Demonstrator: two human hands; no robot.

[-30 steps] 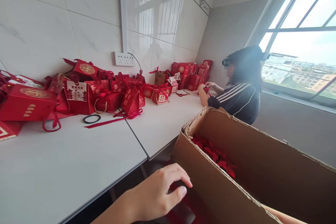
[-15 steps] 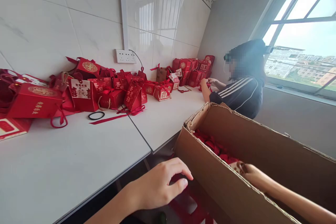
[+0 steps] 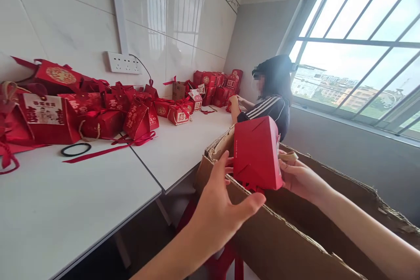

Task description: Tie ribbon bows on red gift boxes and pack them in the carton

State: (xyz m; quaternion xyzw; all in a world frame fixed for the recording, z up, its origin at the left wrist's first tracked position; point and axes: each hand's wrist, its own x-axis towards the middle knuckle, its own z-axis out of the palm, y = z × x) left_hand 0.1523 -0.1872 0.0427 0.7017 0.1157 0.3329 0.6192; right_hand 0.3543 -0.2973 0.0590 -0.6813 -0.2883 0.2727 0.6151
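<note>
My right hand [image 3: 303, 180] grips a red gift box [image 3: 254, 153] by its handle side, lifted above the cardboard carton [image 3: 278, 223]. The box is tilted, with a plain red panel facing me and a pale strap [image 3: 288, 155] by my right fingers. My left hand [image 3: 219, 199] is spread, thumb and fingers apart, just left of and below the box. Whether its far fingertips touch the box I cannot tell. Inside the carton, beneath the box, some red ribbon [image 3: 252, 187] shows.
Many red gift boxes [image 3: 103, 123] are piled along the tiled wall on the white table [image 3: 98, 197]. A black ring [image 3: 76, 149] and a red ribbon [image 3: 98, 153] lie in front. Beyond the carton a person [image 3: 271, 96] handles another red box. A barred window is at right.
My right hand has risen out of the carton with a red gift box. My left hand has spread its fingers and come up beside that box. The view has turned to the right.
</note>
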